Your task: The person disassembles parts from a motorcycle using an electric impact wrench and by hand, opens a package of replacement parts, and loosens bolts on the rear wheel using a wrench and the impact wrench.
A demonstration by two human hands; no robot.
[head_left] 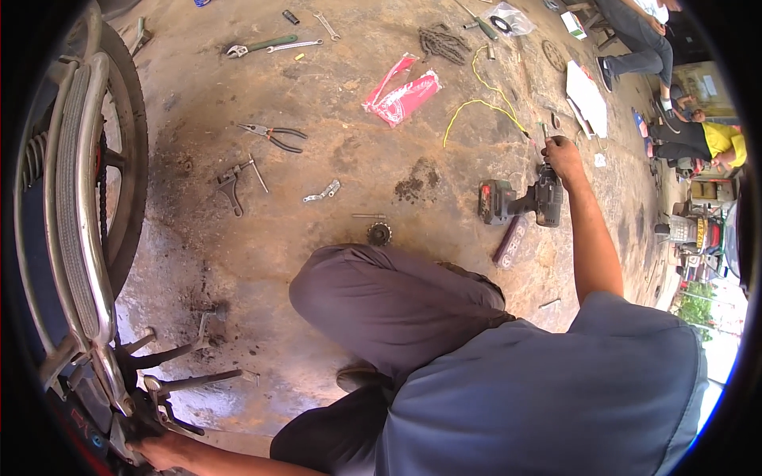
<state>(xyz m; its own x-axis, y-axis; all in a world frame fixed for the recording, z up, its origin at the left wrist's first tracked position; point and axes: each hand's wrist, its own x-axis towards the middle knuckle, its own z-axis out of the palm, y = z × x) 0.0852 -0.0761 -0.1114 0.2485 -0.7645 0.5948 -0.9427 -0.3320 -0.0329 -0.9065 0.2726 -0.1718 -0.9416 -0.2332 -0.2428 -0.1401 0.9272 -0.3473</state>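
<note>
At the lower left, my left hand [159,451] reaches to the dark underside of a motorcycle [79,182] with chrome rails, and its fingers are largely hidden there. A footpeg and a lever [190,385] jut out just above that hand. Out to the right, my right hand [563,159] is closed, its fingers bent together around something small I cannot make out. Right below it lies a black cordless impact wrench [548,198] with its battery pack toward the left. A yellow wire [484,101] ends beside the right fingertips.
Across the stained concrete lie pliers [274,136], an adjustable wrench [262,46], a chain puller-like tool [232,189], a chain [444,44], a sprocket [379,233] and a red plastic packet [403,94]. White card [586,99] lies beyond my right hand. Other people [698,139] are at far right.
</note>
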